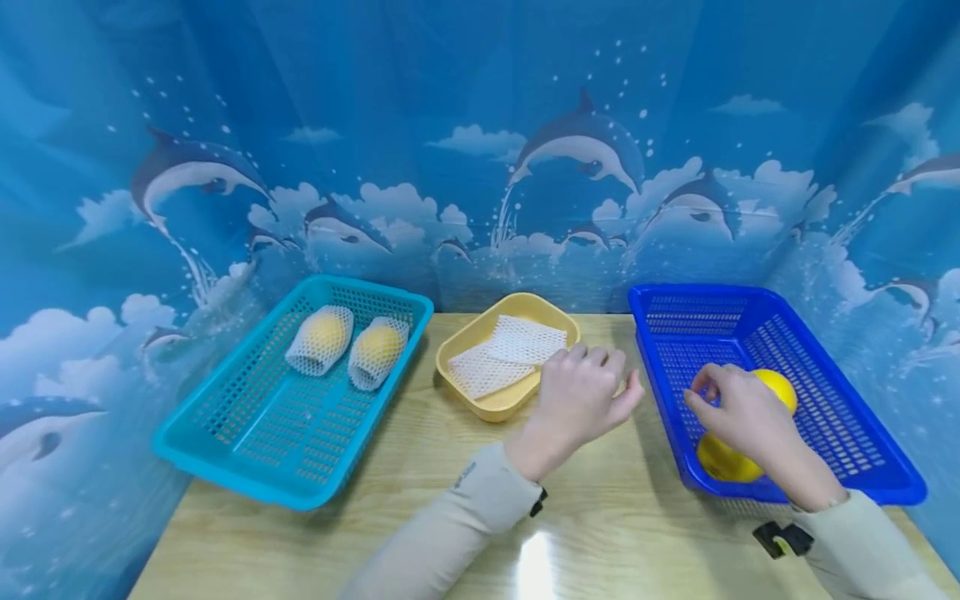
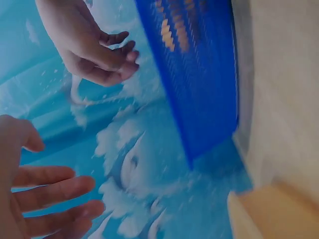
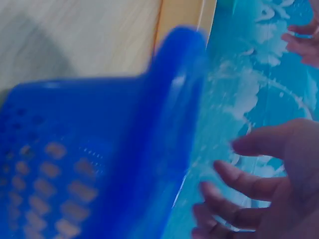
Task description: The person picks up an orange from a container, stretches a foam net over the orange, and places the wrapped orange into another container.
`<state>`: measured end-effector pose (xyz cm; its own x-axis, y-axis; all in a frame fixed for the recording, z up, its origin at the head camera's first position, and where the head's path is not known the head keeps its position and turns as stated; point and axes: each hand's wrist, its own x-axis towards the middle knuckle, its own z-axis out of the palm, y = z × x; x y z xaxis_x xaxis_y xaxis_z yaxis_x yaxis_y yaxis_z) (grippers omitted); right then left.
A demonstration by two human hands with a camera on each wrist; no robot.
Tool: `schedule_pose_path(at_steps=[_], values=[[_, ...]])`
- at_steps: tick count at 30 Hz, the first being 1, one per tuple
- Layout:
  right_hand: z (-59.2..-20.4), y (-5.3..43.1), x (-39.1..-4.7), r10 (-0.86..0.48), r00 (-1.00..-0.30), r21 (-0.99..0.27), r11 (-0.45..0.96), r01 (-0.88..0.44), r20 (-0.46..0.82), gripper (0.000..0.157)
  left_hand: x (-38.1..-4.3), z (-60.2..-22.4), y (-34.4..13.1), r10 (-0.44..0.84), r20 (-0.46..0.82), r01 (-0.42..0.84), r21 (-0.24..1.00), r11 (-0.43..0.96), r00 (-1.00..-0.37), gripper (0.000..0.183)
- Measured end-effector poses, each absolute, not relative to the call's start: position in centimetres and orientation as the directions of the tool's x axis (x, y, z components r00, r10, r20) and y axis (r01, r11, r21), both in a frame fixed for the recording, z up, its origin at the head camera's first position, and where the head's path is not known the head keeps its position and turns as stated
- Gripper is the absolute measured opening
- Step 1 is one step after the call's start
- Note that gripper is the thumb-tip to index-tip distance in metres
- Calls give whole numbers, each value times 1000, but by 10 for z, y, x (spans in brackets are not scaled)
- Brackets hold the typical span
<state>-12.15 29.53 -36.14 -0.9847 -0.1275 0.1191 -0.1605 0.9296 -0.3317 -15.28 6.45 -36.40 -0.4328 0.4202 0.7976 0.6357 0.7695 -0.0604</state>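
Two yellow fruits lie in the blue basket, partly hidden beneath the right hand; its fingertips reach past them toward the basket's left side. That hand hangs above the basket, fingers apart, loosely bent and empty. The left hand is raised beside the tray of white nets, fingers relaxed and holding nothing, thumb toward the basket. Both forearms slant inward and forward.

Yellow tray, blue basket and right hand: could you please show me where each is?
Yellow tray (image 1: 491,408): head view, on its front wall.
Blue basket (image 1: 821,396): head view, on its right inner wall.
Right hand (image 1: 746,410): head view, on its back.
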Motion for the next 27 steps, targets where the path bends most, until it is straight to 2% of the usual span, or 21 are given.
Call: schedule_pose_path(at_steps=[3,5,9,12,17,21,27], values=[[-372,312,-117,-108,-993,-305,945,-118,48,26,-151,-376,82,417,806,627,-73,775,-421,30],[-378,321,-113,-81,-997,-302,950,-75,-6,34,-150,-384,92,420,793,609,-79,789,-441,31],[-388,336,-109,-28,-992,-299,954,10,-122,50,-145,-397,110,450,703,572,-76,817,-550,30],[-392,343,-108,-21,-983,-303,952,37,-185,59,-140,-405,122,494,576,560,-75,825,-651,33],[-400,347,-107,-38,-973,-321,946,38,-228,66,-132,-421,140,530,363,546,-67,835,-766,47],[-406,345,-106,-33,-974,-335,941,46,-224,68,-128,-435,149,526,330,530,-85,844,-784,55],[-412,341,-107,-27,-972,-337,940,55,-235,71,-127,-446,155,494,348,505,-66,861,-797,51]])
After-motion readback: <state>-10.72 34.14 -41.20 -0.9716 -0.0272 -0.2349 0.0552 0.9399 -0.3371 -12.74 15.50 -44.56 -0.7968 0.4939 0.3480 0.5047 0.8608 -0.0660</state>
